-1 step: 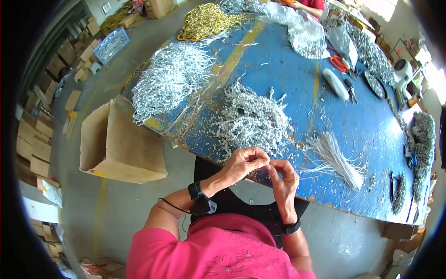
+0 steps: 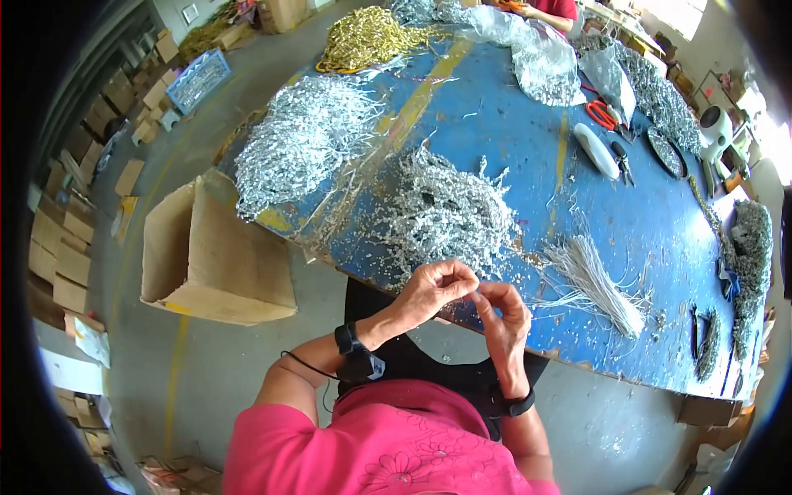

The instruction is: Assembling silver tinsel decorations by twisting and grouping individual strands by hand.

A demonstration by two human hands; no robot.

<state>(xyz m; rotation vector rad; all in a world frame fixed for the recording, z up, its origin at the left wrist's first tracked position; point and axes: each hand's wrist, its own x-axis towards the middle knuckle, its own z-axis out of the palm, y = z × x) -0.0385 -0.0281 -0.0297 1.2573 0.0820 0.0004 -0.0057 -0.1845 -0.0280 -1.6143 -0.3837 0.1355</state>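
My left hand (image 2: 435, 289) and my right hand (image 2: 504, 316) meet at the table's near edge, thumbs and forefingers pinched together. Whatever sits between the fingertips is too small to make out. Just beyond them lies a loose heap of silvery beaded strands (image 2: 445, 210), with tiny bits scattered around it. Right of my right hand, a bundle of thin pale wires (image 2: 601, 285) lies fanned out at its far end. A larger pile of shiny silver tinsel strands (image 2: 305, 140) rests at the left of the blue table (image 2: 528, 165).
An open cardboard box (image 2: 239, 268) stands at the table's left. Gold strands (image 2: 371, 37) are heaped at the far left. Red-handled scissors (image 2: 601, 112), pliers (image 2: 623, 161) and a white rounded object (image 2: 596, 151) lie at the right. Dark silver garland (image 2: 751, 264) lines the right edge. A person (image 2: 553, 11) sits opposite.
My hands keep nearly the same pinched pose. At the far side, the other person's hand has shifted slightly.
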